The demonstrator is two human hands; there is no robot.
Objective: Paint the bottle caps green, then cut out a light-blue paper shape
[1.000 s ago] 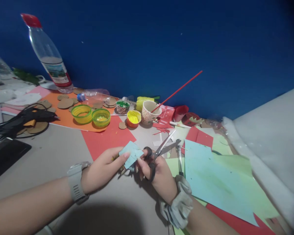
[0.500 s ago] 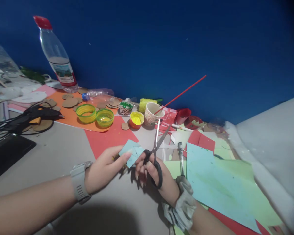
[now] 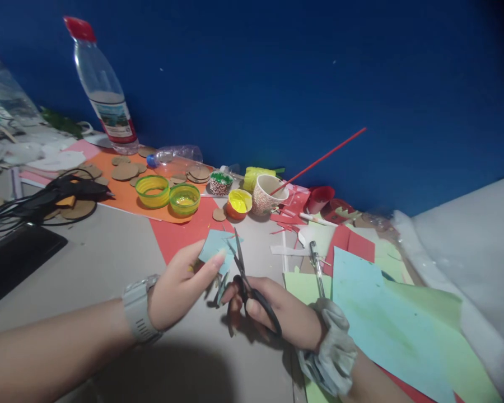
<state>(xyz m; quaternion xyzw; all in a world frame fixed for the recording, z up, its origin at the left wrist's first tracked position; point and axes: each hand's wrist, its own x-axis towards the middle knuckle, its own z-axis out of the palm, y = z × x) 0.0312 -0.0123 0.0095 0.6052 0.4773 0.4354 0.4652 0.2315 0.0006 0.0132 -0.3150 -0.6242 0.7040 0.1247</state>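
Observation:
Pinched between the thumb and fingers of my left hand (image 3: 183,282) is a small light-blue paper piece (image 3: 212,244) with pencil lines. My right hand (image 3: 277,305) has its fingers in the black handles of a pair of scissors (image 3: 241,263). The blades stand slightly apart at the right side of the paper, where a cut strip of it sticks out. Below the blades, the lower part of the paper is partly hidden by my fingers.
Behind my hands stand yellow-green bowls (image 3: 152,191), a cup of yellow paint (image 3: 239,203) and a white cup (image 3: 265,196) with a red stick. Blue paper (image 3: 386,313) and a pen (image 3: 317,268) lie right. A glue gun (image 3: 73,192) and water bottle (image 3: 105,89) are left.
The scissors have swung from pointing away, beside the paper, to the paper's right side, and their blades have come closer together. A cut strip now shows at the paper's edge. The view shifted slightly.

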